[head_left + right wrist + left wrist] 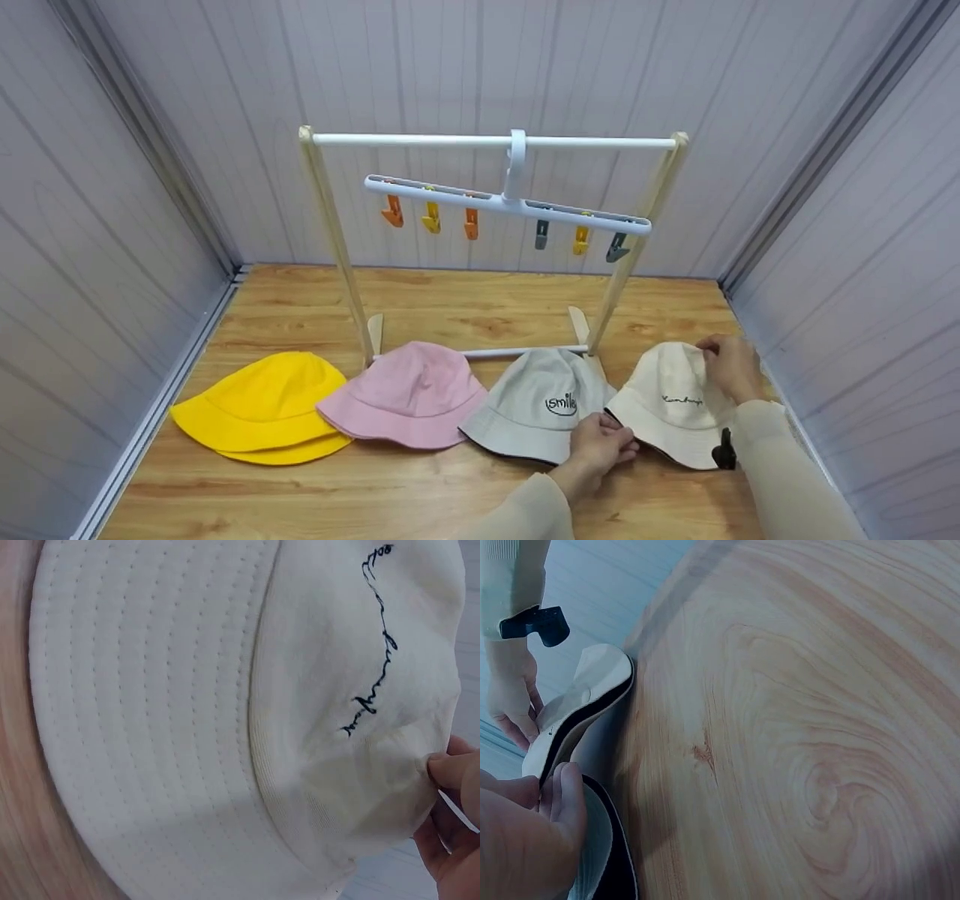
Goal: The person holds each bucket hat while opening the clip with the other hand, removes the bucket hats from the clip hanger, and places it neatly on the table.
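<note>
A cream bucket hat (671,390) with dark cursive stitching lies at the right end of a row of hats. My right hand (735,367) pinches the right side of its crown, as the right wrist view shows with the thumb (454,769) on the cloth. My left hand (596,450) pinches the left edge of the cream hat's brim; in the left wrist view the brim (592,694) shows a dark underside between the fingers. Just left of it sits a grey bucket hat (525,405) marked "smile", partly behind my left hand.
A pink hat (412,390) and stacked yellow hats (270,397) lie further left on the wooden table (360,495). Behind them stands a wooden rack (341,247) with a white rail (412,140). A white hanger (450,196) with several coloured clips hangs there, tilted down to the right.
</note>
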`<state>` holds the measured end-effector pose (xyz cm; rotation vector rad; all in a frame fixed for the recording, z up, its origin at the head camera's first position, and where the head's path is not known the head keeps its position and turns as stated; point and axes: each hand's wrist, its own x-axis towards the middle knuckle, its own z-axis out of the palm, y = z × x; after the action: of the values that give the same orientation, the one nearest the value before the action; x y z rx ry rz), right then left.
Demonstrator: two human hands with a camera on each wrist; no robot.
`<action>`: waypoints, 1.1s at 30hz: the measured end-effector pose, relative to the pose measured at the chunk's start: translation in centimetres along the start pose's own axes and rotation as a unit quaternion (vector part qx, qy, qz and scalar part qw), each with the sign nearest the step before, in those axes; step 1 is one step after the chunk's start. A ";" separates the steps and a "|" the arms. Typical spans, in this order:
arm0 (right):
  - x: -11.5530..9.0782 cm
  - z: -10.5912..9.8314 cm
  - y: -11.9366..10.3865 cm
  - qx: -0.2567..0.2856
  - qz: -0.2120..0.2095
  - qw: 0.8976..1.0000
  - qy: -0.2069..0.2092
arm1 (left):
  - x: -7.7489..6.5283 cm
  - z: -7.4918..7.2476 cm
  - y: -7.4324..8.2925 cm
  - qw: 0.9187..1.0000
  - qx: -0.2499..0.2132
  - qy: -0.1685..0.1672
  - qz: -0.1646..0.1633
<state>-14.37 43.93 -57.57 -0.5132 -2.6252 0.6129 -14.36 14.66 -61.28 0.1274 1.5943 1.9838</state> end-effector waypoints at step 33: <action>-0.8 0.5 0.2 0.018 0.047 0.993 -0.108 | 0.1 -1.0 0.3 1.000 0.008 -0.009 -0.011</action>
<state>-13.85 43.61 -58.36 -0.5926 -2.7986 0.7844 -15.01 13.80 -61.28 0.1338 1.5937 1.9486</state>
